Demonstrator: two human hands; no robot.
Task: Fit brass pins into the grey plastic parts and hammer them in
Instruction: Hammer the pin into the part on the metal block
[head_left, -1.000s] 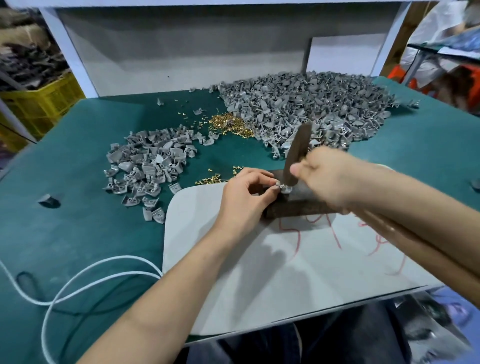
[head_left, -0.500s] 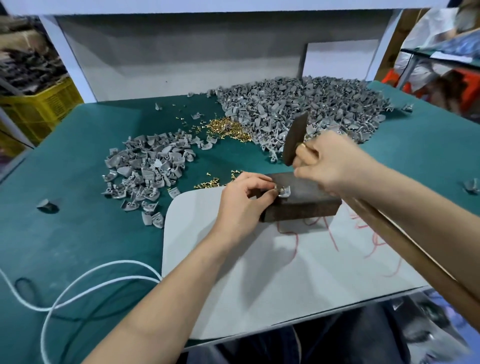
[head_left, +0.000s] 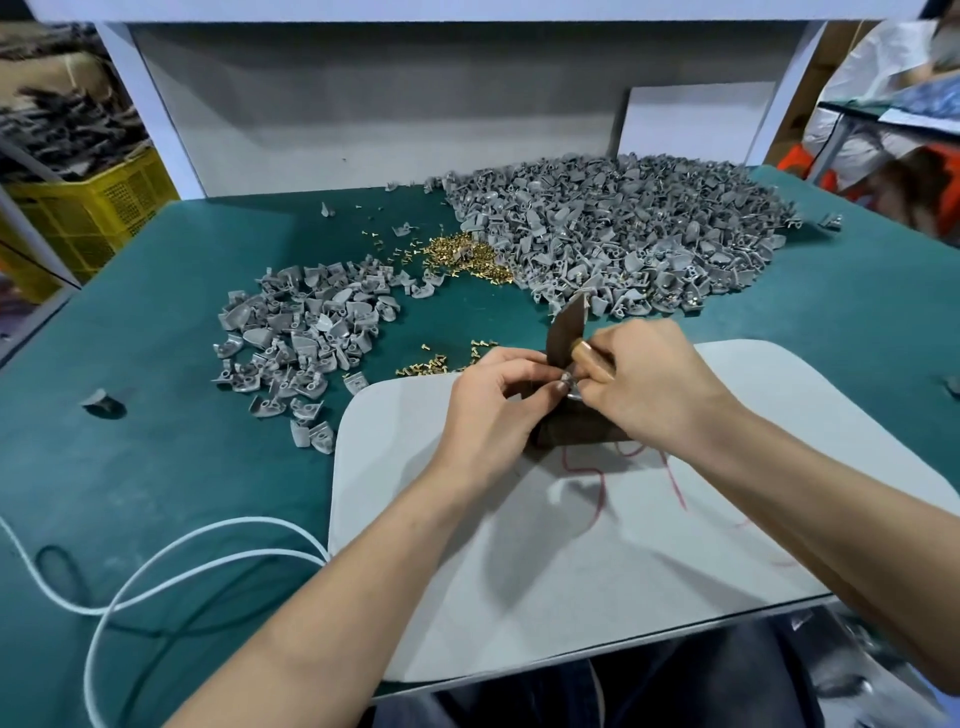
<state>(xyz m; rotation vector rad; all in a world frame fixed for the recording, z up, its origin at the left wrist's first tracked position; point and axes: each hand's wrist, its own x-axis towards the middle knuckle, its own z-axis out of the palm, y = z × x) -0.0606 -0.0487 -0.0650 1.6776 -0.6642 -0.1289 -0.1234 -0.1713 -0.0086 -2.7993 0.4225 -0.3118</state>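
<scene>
Head view: right hand (head_left: 654, 384) gripping hammer (head_left: 566, 332) hides block (head_left: 571, 435); cable (head_left: 156, 582) lower-left.

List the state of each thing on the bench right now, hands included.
Left hand, pinches the part on the block.
Right hand, grips the hammer near its head.
Hammer, head low over the part; contact unclear.
Block, lies on the board.
Pins, loose heap on the mat.
Big pile, loose grey parts.
Small pile, loose grey parts.

Bare forearms (head_left: 322, 597), seemingly dark jeans (head_left: 649, 693)
</scene>
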